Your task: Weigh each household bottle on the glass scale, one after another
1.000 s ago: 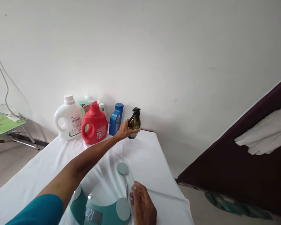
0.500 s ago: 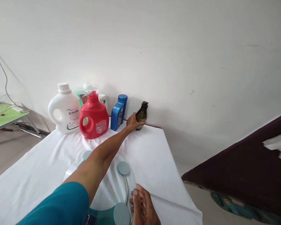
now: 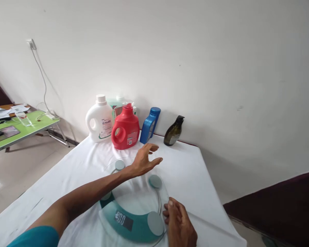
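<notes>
A plain white wall is rising behind a worktop draped in white cloth. A round clear-glass scale with a teal curved band is lying near the front. Farther back, a white plastic handled jug, a red plastic handled jug and a blue slim plastic bottle are standing in a loose row. A dark green rounded pump bottle is resting to their right, well apart from both hands. The left hand is hovering over the scale's far side, thumb and fingers spreading apart. The right hand is touching the scale's right rim, fingers curling (whether they are pinching the glass, I cannot tell). Pale digits are glowing on the small dark display.
</notes>
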`<state>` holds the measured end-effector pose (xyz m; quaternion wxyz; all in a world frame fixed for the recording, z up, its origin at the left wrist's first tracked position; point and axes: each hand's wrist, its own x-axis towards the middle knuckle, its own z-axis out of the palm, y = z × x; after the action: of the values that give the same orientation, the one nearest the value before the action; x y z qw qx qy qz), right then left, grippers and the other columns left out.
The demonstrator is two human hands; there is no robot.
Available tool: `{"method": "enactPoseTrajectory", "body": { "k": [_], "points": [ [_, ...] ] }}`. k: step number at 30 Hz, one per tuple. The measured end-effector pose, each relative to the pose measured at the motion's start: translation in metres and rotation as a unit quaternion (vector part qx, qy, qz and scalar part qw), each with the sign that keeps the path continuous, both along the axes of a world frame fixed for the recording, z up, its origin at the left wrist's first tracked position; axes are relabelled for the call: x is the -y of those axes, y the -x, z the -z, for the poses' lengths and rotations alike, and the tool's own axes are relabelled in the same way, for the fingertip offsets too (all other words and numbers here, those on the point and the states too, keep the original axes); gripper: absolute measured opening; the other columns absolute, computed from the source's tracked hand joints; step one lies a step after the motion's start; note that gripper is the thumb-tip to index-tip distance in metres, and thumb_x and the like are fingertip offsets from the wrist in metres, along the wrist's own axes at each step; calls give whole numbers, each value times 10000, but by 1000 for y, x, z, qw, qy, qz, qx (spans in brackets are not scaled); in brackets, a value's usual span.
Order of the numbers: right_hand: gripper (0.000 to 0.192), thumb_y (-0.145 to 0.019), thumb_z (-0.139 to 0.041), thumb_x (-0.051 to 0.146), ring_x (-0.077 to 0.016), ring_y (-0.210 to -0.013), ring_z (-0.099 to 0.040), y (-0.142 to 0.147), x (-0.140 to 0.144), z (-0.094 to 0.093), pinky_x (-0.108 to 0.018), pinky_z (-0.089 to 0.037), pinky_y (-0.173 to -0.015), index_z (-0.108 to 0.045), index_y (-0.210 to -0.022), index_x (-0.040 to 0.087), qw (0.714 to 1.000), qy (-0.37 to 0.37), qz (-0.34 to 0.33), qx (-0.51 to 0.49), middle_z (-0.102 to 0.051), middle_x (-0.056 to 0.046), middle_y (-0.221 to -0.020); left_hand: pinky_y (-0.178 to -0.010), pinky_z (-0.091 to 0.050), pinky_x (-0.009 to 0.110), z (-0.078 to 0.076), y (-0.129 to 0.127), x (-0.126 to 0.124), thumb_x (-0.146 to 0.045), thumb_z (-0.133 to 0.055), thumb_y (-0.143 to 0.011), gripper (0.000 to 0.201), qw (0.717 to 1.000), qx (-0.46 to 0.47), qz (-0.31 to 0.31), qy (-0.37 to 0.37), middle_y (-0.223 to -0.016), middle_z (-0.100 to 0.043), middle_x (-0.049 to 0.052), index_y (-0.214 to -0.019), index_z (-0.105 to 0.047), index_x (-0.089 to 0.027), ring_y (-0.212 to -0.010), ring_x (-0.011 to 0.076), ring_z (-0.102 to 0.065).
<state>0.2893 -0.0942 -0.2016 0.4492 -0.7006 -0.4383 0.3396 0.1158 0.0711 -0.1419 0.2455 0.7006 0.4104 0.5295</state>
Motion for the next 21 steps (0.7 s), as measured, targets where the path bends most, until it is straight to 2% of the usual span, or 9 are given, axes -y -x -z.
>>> {"method": "enactPoseTrajectory", "body": {
  "k": [2,4,6,9,11,12,15,18,21],
  "points": [
    [762,-836,-530,895,-289,-789,-770,0,0,-6,-384,-594,-756,-730,-1105,211,1000,3,-9,2,-817,-98,-873,-884,-615,377,-5,44,37,-356,-777,-926,215,997,4,-58,-47,-1032,-737,69,-1068,-686,-223,-939,208,-714],
    [753,-818,-537,888,-280,-745,-753,3,1,-12,-387,-592,-739,-721,-1084,207,1000,2,-4,0,-803,-95,-835,-868,-599,378,-12,86,57,-358,-748,-942,177,988,10,-142,-58,-962,-714,52,-1003,-654,-222,-872,196,-688],
    [734,-814,-547,872,-269,-711,-734,7,2,-17,-387,-588,-724,-718,-1069,204,1000,-2,3,0,-788,-87,-804,-899,-585,401,-20,120,59,-371,-781,-908,245,975,16,-219,-43,-997,-701,58,-1021,-622,-223,-911,214,-675],
    [699,-808,-578,842,-257,-706,-721,13,3,-20,-390,-586,-732,-726,-1040,200,1000,-9,6,6,-787,-84,-815,-1001,-559,454,-32,149,38,-465,-875,-828,501,960,20,-279,7,-1212,-673,122,-1167,-603,-216,-1116,277,-665],
    [688,-804,-596,832,-251,-713,-715,15,3,-20,-387,-586,-726,-731,-1026,195,1000,-19,9,2,-790,-89,-839,-1027,-544,459,-40,157,17,-524,-905,-796,600,957,21,-285,49,-1285,-651,154,-1204,-604,-205,-1207,309,-648],
    [683,-806,-603,827,-249,-717,-713,15,3,-19,-383,-587,-720,-734,-1023,193,1000,-25,10,-1,-791,-92,-850,-1018,-541,441,-43,158,5,-536,-909,-792,589,958,21,-279,63,-1263,-663,150,-1177,-615,-201,-1199,306,-653],
    [669,-825,-617,816,-239,-717,-703,15,1,-17,-372,-588,-709,-743,-1019,188,999,-39,8,-8,-790,-95,-862,-848,-536,334,-50,158,-25,-560,-904,-786,474,966,43,-238,94,-976,-700,68,-927,-633,-197,-939,227,-674],
    [680,-820,-634,830,-228,-688,-687,16,0,-17,-358,-581,-674,-752,-1007,187,999,-47,16,-16,-781,-93,-842,-624,-437,266,-50,153,-45,-605,-929,-701,546,969,119,-178,119,-668,-565,-22,-679,-554,-208,-656,143,-550],
    [667,-841,-626,833,-220,-671,-674,16,0,-18,-343,-568,-646,-760,-977,194,998,-53,24,-15,-771,-87,-822,-549,-386,247,-46,145,-52,-583,-968,-599,552,959,209,-152,112,-592,-511,-47,-626,-569,-201,-579,115,-491]
  ]
}}
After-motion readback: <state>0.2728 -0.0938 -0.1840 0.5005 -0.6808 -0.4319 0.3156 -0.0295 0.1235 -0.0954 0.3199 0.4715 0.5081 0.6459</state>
